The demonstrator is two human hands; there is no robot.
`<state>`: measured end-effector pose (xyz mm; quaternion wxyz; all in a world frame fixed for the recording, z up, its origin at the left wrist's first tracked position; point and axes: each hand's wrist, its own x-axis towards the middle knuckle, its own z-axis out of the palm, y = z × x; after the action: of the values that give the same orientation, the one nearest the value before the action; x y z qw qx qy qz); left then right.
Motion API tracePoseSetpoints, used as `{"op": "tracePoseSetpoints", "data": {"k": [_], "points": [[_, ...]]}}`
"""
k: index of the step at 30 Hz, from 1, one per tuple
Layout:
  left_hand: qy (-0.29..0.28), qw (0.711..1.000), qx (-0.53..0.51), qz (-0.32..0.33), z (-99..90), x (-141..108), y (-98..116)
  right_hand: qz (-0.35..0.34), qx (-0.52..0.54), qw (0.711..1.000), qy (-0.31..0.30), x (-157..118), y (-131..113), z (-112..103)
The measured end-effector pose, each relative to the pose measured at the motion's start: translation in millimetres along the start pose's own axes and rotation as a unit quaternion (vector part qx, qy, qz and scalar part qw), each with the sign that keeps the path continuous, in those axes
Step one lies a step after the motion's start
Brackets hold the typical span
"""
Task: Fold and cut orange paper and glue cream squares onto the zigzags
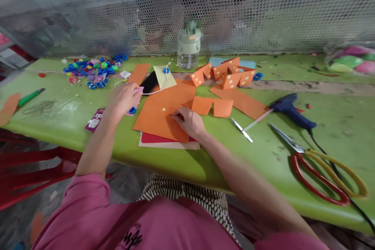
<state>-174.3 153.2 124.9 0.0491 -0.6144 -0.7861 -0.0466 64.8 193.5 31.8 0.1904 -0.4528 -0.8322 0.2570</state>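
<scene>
My left hand (125, 99) is over a pink paper (138, 99) left of the orange sheets, its fingers bent together at the paper's upper edge. A blue ring (133, 110) lies on the lower part of that paper. My right hand (190, 122) rests on the large orange sheet (158, 121), thumb and fingertips pinched together; anything between them is too small to make out. A small pale piece (164, 109) lies on the sheet between my hands. Folded orange paper (222, 107) lies right of it, and dotted folded orange strips (231, 82) stand behind.
A water bottle (189, 49) stands at the back. To the right lie a glue gun (288, 109), large scissors (295, 146) and a small metal blade (241, 130). Colourful small pieces (93, 68) and a green cutter (31, 97) are on the left. A phone (150, 82) lies behind the pink paper.
</scene>
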Motion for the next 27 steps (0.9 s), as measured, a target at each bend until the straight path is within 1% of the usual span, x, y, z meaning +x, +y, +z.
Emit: {"op": "tracePoseSetpoints", "data": {"k": [3,6,8,10,13,15,17,19,23,25,27], "points": [[0.001,1.0,0.004,-0.014,5.1,5.6,1.9,-0.003,0.004,1.0,0.001,0.0,0.5,0.8],[-0.018,1.0,0.007,-0.015,9.9,3.8,-3.2,-0.004,0.008,1.0,0.003,0.1,0.7,3.6],[-0.028,1.0,-0.012,-0.006,11.7,0.1,-5.6,-0.005,0.007,1.0,0.004,-0.1,-0.3,4.7],[-0.036,0.998,-0.052,0.0,13.2,-4.0,-4.8,-0.007,0.004,1.0,0.003,-0.5,-2.1,2.9],[-0.053,0.991,-0.119,0.014,17.2,-9.6,1.8,-0.013,-0.004,1.0,0.014,-1.3,-3.2,-8.5],[-0.058,0.988,-0.141,0.035,21.3,-12.6,7.0,-0.012,-0.023,0.998,0.051,-1.6,-0.8,-20.9],[-0.057,0.986,-0.147,0.055,25.7,-14.6,10.5,0.003,-0.057,0.994,0.098,-1.3,4.5,-33.8],[-0.054,0.985,-0.148,0.066,28.9,-15.7,11.8,0.032,-0.096,0.988,0.114,-0.5,10.4,-44.0],[-0.05,0.986,-0.147,0.064,30.4,-16.5,10.8,0.086,-0.144,0.983,0.069,1.0,14.0,-54.2],[-0.054,0.985,-0.149,0.061,30.0,-16.9,9.9,0.092,-0.15,0.983,0.061,1.2,11.6,-56.7],[-0.058,0.985,-0.151,0.061,30.0,-17.3,9.1,0.083,-0.14,0.985,0.055,1.4,9.2,-58.8]]}}
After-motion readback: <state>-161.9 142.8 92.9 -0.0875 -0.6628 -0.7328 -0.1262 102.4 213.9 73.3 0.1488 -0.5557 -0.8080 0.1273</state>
